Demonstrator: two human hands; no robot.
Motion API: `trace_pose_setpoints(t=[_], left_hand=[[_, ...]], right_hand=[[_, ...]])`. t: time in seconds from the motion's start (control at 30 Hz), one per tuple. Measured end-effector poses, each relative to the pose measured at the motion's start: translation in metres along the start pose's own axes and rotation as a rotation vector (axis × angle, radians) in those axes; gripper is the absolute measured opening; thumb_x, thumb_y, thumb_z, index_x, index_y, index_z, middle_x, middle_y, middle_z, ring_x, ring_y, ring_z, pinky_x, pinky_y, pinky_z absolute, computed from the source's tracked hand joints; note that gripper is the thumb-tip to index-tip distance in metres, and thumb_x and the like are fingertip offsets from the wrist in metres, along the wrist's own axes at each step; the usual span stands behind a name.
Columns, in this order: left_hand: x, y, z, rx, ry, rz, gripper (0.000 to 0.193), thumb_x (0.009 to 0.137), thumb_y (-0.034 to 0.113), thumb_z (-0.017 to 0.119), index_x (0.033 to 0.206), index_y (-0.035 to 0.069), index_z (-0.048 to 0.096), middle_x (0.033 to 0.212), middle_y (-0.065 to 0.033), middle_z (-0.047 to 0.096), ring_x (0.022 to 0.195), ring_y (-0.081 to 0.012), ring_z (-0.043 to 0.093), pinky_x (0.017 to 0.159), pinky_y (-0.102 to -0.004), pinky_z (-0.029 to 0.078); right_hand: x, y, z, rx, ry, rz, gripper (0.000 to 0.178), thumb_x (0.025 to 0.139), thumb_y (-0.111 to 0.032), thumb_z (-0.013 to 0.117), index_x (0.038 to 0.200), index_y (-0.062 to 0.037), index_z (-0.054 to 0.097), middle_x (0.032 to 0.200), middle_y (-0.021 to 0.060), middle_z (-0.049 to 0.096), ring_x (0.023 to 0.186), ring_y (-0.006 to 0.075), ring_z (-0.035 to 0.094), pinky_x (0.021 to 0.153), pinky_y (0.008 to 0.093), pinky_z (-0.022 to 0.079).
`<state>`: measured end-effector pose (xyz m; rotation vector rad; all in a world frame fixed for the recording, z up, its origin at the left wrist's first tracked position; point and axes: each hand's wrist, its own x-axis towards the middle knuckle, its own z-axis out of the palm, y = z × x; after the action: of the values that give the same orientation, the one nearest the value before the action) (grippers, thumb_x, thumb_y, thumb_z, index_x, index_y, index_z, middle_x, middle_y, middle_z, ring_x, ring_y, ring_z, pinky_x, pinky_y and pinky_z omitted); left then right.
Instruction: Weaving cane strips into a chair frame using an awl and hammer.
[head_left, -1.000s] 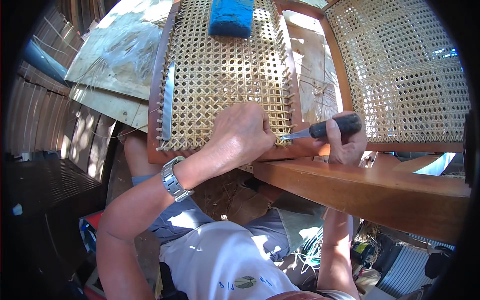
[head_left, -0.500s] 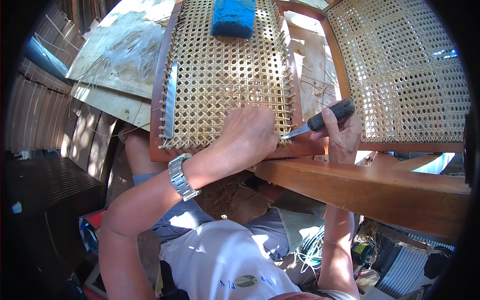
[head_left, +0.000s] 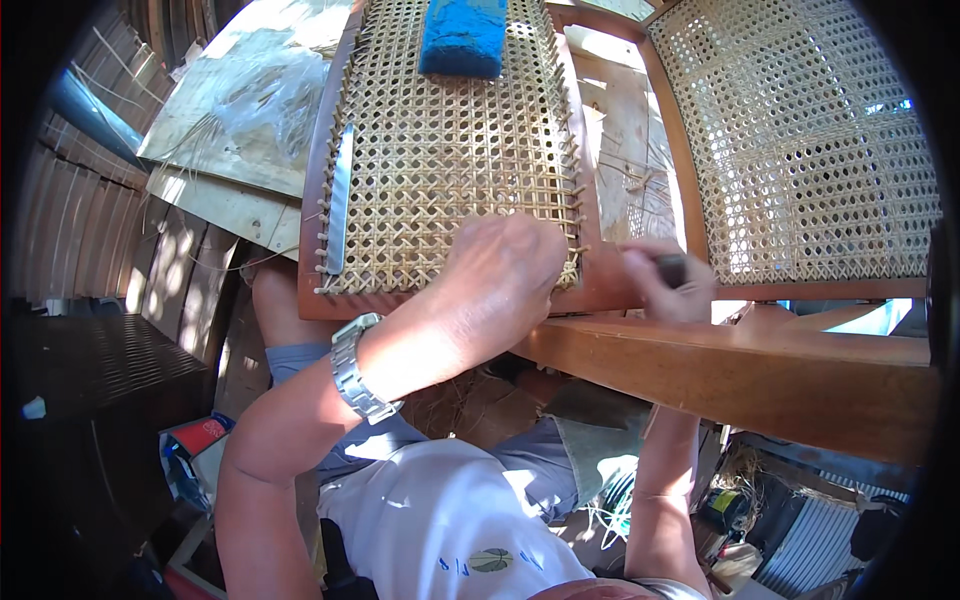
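My left hand [head_left: 510, 258], a watch on its wrist, rests closed over the near right corner of a woven cane panel [head_left: 440, 175]. Its fingertips are turned away, so what they pinch is hidden. To the right, my right hand [head_left: 680, 290] is smeared by motion but closed around a tool's dark handle [head_left: 671, 268]; the blade cannot be made out now. Short pegs and cane ends stand along the sides of the reddish wooden frame [head_left: 313, 200]. A flat metal strip [head_left: 341, 200] lies along the panel's left side.
A blue block [head_left: 462, 40] sits on the panel's far part. A second cane panel [head_left: 800, 150] rises at the right, and a curved wooden arm [head_left: 720, 370] crosses in front of it. Plastic wrap [head_left: 270, 105] lies on a plywood board [head_left: 180, 140] at the left.
My right hand has shifted slightly down and turned the tool; its tapering metal blade, which pointed at the corner beside my left hand, no longer shows. My left hand has moved slightly right.
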<state>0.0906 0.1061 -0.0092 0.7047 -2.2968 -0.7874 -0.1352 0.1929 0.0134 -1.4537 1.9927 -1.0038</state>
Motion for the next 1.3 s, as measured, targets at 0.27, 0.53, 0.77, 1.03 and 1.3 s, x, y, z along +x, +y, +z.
trace_pose_setpoints(t=[0.27,0.53,0.77,1.03,1.3], left_hand=[[-0.008,0.013,0.001,0.008,0.074,-0.124,0.011,0.086,0.007,0.065,0.096,0.004,0.061,0.087,-0.0144,0.063,0.084,-0.0385,0.063,0.073,-0.0491,0.049],[-0.043,0.025,-0.017,-0.141,0.140,-0.203,0.010,0.085,0.004,0.070,0.093,0.000,0.065,0.085,-0.0170,0.064,0.080,-0.0373,0.066,0.070,-0.0458,0.051],[-0.043,0.034,0.022,-0.100,0.310,-0.261,0.010,0.088,0.004,0.069,0.097,0.001,0.065,0.087,-0.0165,0.066,0.075,-0.0343,0.066,0.067,-0.0389,0.053],[-0.053,0.039,0.021,-0.624,0.289,-0.598,0.009,0.094,0.000,0.065,0.103,-0.002,0.063,0.089,-0.0073,0.072,0.077,-0.0089,0.067,0.067,-0.0241,0.055],[-0.050,0.036,0.030,-0.623,0.288,-0.605,0.012,0.093,0.001,0.069,0.102,-0.003,0.063,0.089,-0.0081,0.073,0.082,-0.0073,0.069,0.067,-0.0231,0.054]], right_hand=[[0.013,-0.002,0.024,0.046,-0.222,-0.002,0.013,0.085,-0.008,0.081,0.095,-0.0010,0.076,0.074,0.0004,0.069,0.064,0.0070,0.058,0.058,0.0254,0.048],[0.016,-0.011,0.013,0.065,-0.248,0.165,0.011,0.083,-0.009,0.082,0.085,-0.0011,0.074,0.070,-0.0024,0.067,0.061,0.0030,0.055,0.055,0.0207,0.045],[0.024,-0.004,0.000,-0.171,-0.011,-0.121,0.008,0.085,-0.006,0.079,0.089,-0.0010,0.074,0.073,-0.0012,0.067,0.064,0.0052,0.056,0.059,0.0232,0.046],[0.035,-0.024,0.000,0.132,-0.394,-0.376,0.017,0.086,-0.005,0.077,0.103,-0.0034,0.075,0.094,0.0058,0.070,0.088,0.0096,0.062,0.077,0.0234,0.048],[0.043,-0.022,0.003,-0.183,-0.397,-0.469,0.021,0.085,-0.005,0.077,0.106,-0.0035,0.075,0.099,0.0035,0.068,0.089,0.0076,0.062,0.075,0.0232,0.048]])
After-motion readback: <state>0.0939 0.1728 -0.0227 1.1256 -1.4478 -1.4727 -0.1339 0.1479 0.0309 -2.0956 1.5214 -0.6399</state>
